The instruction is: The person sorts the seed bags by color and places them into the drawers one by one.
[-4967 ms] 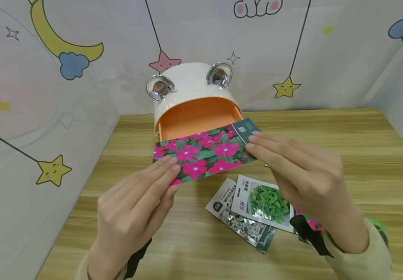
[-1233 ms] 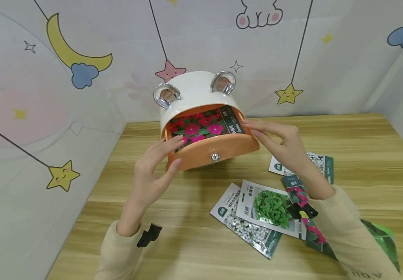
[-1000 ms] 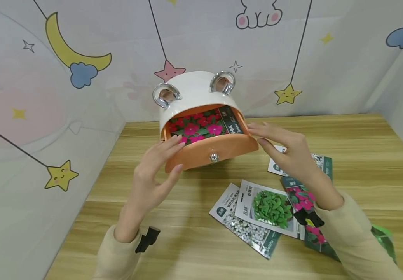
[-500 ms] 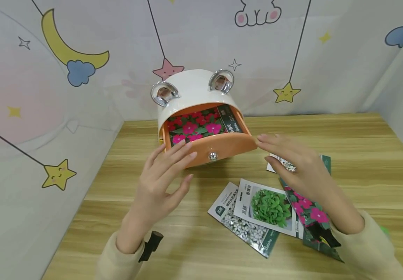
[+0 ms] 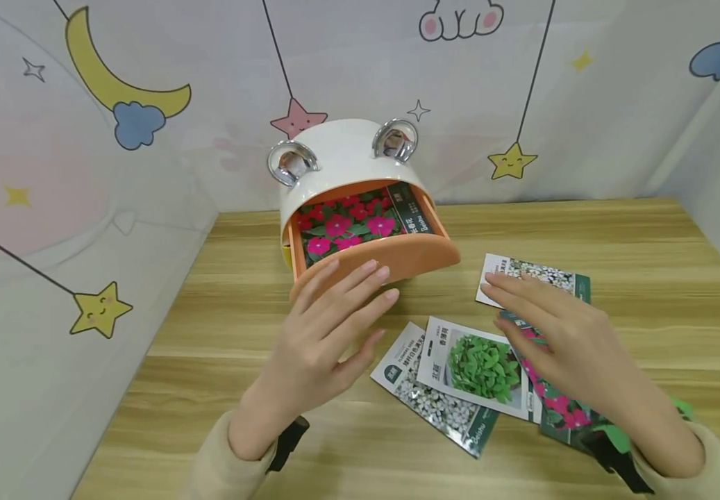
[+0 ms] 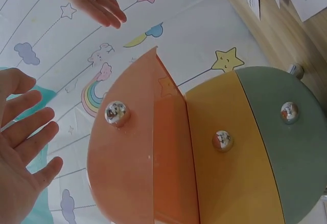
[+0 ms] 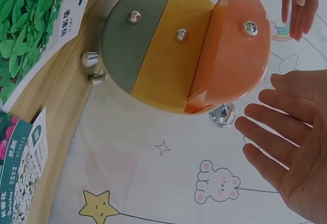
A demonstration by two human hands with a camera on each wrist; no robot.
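A white rounded cabinet with two chrome ears has its top orange drawer pulled out. Inside that drawer a pink-flower seed packet lies flat. My left hand hovers before the drawer front with fingers spread and holds nothing; it overlaps the drawer's lower edge and hides most of the knob in the head view. The left wrist view shows that knob plainly, apart from the hand. My right hand, fingers extended, hovers over the loose packets at the right and holds nothing.
On the wooden table lie a green-leaf packet, a white-flower packet partly under it, another white-flower packet and a pink-flower one. Below the orange drawer are a yellow drawer and a green drawer, both closed.
Five seconds ago both hands held the pink-flower packet above the drawer; now it lies inside. Since then both hands have drawn back, the left rightward across the drawer front, the right toward the packets.
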